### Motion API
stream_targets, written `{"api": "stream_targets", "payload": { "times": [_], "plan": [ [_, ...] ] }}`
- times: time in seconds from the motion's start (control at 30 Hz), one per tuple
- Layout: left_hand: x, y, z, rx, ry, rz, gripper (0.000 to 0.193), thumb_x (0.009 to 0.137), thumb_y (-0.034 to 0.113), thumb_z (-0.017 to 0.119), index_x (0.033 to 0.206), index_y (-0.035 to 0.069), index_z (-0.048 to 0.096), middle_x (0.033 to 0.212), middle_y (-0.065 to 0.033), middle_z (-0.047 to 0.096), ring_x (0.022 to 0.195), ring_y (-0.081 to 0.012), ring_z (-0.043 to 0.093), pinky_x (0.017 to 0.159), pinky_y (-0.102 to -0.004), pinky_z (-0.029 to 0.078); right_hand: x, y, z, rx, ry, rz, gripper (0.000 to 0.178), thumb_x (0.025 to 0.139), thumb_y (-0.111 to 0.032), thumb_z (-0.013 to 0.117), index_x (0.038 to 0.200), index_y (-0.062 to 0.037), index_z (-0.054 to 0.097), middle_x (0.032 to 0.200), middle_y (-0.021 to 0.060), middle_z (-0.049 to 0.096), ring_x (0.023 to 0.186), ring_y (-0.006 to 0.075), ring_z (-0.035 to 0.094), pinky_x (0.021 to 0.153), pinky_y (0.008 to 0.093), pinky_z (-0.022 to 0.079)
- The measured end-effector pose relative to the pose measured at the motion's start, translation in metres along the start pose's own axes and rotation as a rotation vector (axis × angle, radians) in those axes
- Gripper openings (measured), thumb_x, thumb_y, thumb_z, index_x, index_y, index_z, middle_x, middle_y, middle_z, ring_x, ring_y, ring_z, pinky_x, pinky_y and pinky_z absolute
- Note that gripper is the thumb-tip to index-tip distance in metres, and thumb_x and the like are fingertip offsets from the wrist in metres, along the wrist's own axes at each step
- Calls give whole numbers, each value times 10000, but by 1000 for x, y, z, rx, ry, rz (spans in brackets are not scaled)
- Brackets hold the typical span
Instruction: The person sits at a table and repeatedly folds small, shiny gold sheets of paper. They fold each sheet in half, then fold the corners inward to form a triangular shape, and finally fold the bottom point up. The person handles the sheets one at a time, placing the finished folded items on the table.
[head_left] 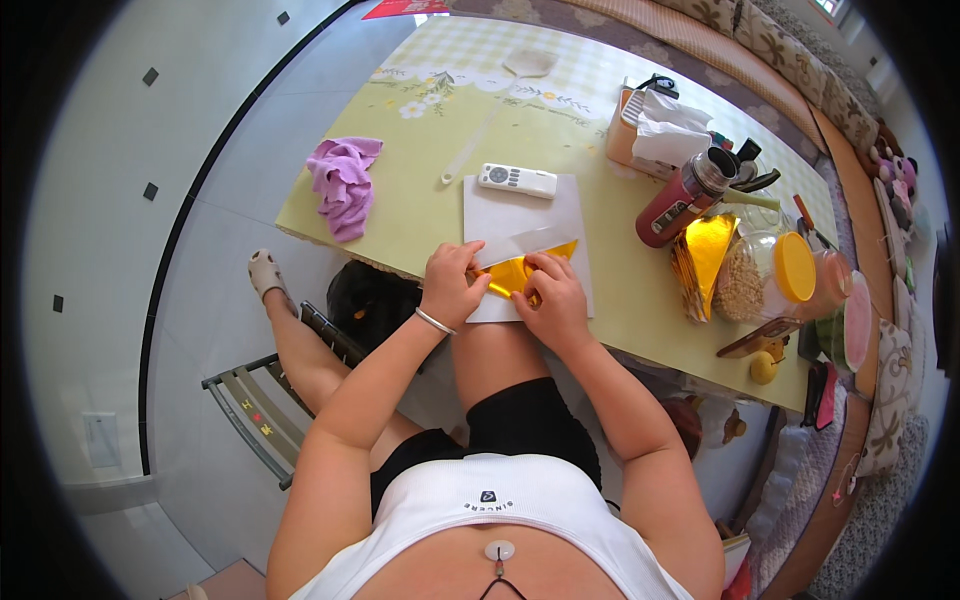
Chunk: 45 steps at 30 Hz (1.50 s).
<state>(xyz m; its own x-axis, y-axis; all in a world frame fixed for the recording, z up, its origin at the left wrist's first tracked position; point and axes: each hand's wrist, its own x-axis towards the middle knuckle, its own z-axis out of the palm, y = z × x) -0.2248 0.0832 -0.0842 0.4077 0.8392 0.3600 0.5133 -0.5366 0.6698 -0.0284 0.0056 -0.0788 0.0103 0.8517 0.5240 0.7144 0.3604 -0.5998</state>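
A piece of shiny gold foil paper (508, 277) lies on a white sheet (483, 217) at the table's near edge. At its left end my left hand (455, 284) pinches it between thumb and fingers; a light bracelet circles that wrist. My right hand (552, 300) has its fingers curled down on the foil's right part. A strip of the foil shows beyond the right fingers, with a pale, see-through-looking piece along its far side. Just beyond, a white remote control (518, 180) rests on the sheet.
A purple cloth (345, 187) lies at the table's left. To the right stand a tissue box (627, 123), a maroon flask (687, 197), a stack of gold foil sheets (705, 265) and a yellow-lidded jar (793, 267). A fly swatter (530, 64) lies farther back. A folding stool (258, 415) stands left.
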Motion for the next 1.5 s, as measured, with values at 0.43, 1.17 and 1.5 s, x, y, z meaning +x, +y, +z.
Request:
{"api": "stream_targets", "payload": {
  "times": [0.43, 1.17, 1.5],
  "plan": [
    [-7, 8, -1, 397, 115, 442, 261, 766, 123, 764, 997, 17, 703, 823, -93, 627, 813, -302, 601, 760, -419, 503, -3, 1, 7, -306, -147, -105, 420, 863, -175, 647, 1276, -110, 683, 1271, 132, 556, 1195, 350, 516, 1056, 566, 393],
    [21, 43, 14, 529, -168, 286, 179, 770, 80, 658, 940, 28, 668, 956, -159, 650, 996, -375, 613, 907, -447, 503, 68, 27, -35, -495, -765, -192, 600, 894, -124, 622, 1481, -115, 498, 1509, 90, 502, 1395, 250, 463, 1244, 502, 225],
    [-54, 18, -3, 509, -99, 248, 407, 897, 94, 550, 1260, -69, 635, 1386, -231, 603, 1318, -337, 571, 1122, -425, 442, -10, 64, -60, -332, -510, -114, 631, 947, -309, 618, 1492, -35, 455, 1573, 121, 438, 1501, 292, 326, 1239, 473, 239]
  ]
}}
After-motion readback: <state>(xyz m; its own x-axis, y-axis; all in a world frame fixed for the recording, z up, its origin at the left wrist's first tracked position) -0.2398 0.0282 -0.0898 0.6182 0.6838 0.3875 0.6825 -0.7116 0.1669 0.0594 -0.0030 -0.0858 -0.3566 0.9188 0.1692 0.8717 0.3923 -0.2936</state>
